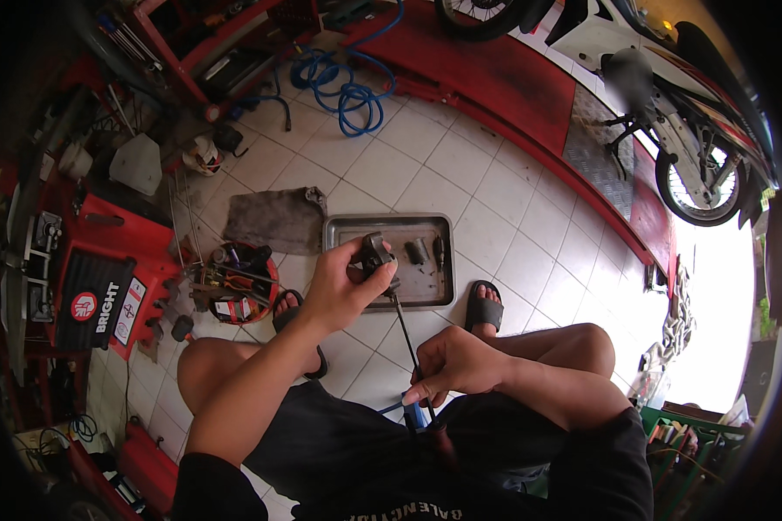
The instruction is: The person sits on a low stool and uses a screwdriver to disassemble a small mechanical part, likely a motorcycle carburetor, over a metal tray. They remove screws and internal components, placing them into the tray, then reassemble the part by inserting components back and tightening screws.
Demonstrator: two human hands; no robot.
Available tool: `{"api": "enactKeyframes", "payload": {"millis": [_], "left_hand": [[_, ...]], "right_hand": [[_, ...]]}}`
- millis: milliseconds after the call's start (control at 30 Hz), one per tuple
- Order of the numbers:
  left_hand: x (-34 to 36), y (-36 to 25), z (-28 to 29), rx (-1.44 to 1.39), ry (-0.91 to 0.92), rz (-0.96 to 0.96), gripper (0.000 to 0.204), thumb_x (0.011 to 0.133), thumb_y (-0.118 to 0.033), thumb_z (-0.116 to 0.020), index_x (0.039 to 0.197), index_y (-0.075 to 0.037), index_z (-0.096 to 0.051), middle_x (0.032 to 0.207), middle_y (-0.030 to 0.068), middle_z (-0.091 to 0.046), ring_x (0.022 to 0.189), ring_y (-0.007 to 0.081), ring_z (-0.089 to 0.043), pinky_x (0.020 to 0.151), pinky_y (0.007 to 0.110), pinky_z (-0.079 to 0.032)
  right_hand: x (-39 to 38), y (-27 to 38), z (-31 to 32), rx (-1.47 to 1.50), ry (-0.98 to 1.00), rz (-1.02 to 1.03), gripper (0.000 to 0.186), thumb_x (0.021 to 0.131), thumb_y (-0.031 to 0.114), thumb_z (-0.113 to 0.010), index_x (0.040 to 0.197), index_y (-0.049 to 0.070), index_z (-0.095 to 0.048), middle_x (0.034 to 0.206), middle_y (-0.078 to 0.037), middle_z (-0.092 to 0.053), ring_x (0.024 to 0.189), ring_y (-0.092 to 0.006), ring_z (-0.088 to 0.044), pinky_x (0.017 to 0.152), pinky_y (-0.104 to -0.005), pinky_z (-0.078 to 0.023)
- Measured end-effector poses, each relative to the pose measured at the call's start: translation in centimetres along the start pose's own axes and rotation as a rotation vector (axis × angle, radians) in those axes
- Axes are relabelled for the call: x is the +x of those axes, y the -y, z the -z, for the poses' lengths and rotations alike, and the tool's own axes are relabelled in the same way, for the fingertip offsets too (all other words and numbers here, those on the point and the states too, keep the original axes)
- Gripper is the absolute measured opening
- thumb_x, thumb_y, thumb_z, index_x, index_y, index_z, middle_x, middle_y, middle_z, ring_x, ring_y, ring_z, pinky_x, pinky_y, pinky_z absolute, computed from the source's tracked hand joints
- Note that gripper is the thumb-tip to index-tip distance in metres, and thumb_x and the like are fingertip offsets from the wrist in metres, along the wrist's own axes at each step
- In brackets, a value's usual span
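My left hand (346,291) is closed around a dark metal mechanical part (374,251), held up over the near left portion of a shallow metal tray (389,219). My right hand (457,365) grips a long thin-shafted tool (406,330) in front of my lap. Its shaft slants up to the underside of the metal part; whether the tip touches or enters it I cannot tell. Something blue and a blurred dark red end show below my right fingers. In the tray lie a dark cylindrical piece (417,252), a slim black piece (439,252) and several tiny bits.
A grey cloth (274,220) lies left of the tray. Nearer me is a red round container (265,310) full of tools. A red machine (117,260) stands at far left, a coiled blue hose (356,108) beyond. At upper right, a motorcycle (686,130) stands by a red platform (513,104).
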State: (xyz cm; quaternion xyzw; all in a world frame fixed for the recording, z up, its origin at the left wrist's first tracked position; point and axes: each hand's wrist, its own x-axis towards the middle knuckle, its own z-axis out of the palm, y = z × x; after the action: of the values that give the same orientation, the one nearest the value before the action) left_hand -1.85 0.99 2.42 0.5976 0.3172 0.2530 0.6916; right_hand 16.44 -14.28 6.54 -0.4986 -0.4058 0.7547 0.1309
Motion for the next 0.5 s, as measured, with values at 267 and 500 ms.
{"api": "enactKeyframes", "payload": {"millis": [267, 500], "left_hand": [[0.3, 0.3, 0.3, -0.008, 0.020, 0.044, 0.033, 0.093, -0.019, -0.072, 0.115, 0.003, -0.062, 0.093, 0.0044, -0.066, 0.079, 0.0099, -0.064, 0.071, 0.025, -0.053], [0.1, 0.2, 0.2, 0.032, 0.081, 0.046, 0.038, 0.094, -0.014, -0.069, 0.124, 0.005, -0.058, 0.097, 0.0106, -0.068, 0.090, 0.0199, -0.073, 0.080, 0.030, -0.058]], "right_hand": [[0.1, 0.5, -0.5, 0.209, -0.011, 0.094, 0.030, 0.097, 0.018, -0.069, 0.110, -0.008, -0.064, 0.084, -0.009, -0.070, 0.082, -0.0177, -0.071, 0.077, -0.0299, -0.061], [0.1, -0.1, 0.6, 0.012, 0.024, 0.048, 0.035, 0.098, 0.019, -0.068, 0.116, -0.010, -0.061, 0.094, -0.015, -0.072, 0.089, -0.0180, -0.072, 0.077, -0.0292, -0.059]]}}
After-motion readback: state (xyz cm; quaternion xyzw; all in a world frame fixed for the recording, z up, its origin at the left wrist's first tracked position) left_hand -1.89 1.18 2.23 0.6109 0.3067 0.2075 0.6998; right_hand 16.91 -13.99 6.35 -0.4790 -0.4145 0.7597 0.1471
